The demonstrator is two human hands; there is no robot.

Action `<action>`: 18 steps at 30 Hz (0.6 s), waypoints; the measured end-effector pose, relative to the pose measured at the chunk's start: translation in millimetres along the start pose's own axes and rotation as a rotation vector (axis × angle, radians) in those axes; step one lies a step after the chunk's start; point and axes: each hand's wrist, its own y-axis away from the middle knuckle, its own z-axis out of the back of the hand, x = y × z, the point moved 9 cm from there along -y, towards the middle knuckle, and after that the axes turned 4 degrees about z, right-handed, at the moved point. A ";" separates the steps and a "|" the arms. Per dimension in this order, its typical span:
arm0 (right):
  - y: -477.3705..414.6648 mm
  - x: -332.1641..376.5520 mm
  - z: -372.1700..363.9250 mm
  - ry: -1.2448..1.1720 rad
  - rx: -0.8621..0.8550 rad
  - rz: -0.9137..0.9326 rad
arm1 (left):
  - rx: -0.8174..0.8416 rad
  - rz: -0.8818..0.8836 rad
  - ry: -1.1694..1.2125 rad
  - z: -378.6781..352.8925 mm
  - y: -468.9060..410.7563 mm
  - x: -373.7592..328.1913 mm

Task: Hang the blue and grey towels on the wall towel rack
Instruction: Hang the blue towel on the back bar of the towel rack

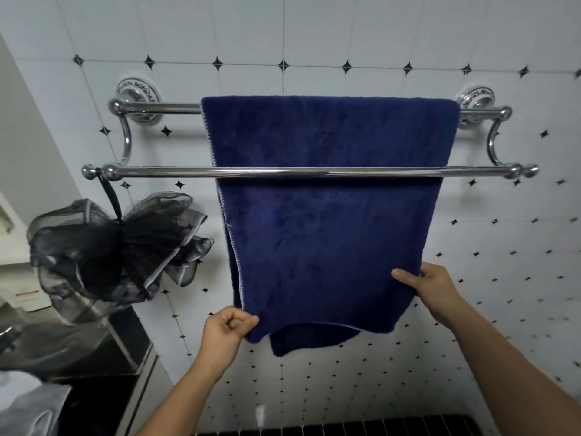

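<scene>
Blue towel [327, 221] hangs over the rack's [314, 172] upper bar, draped behind the lower bar. Left hand [228, 330] pinches its bottom left corner; right hand [432, 287] grips the lower right edge, thumb in front. A dark mesh sponge [116, 247] dangles from the rack's left end.

Both forearms are bare to the frame edge, the left hand [227, 326] and right hand [431, 286] ungloved.

- Towel [327, 215]: deep navy blue, pale stitched edge.
- Rack [314, 172]: shiny chrome.
- Wall tiles [251, 33]: white with small black diamonds.
- Mesh sponge [116, 247]: black and grey.
</scene>
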 end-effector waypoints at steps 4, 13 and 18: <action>6.8 -14.0 0.3 0.004 0.038 -0.023 | 0.019 0.036 -0.028 0.9 -5.2 13.5; 5.7 -19.0 -2.5 0.003 0.106 -0.086 | 0.197 0.122 0.154 -21.2 -12.8 -12.8; -23.0 77.3 6.4 -0.087 -0.098 0.200 | 0.065 -0.153 0.313 -13.2 -33.7 -138.3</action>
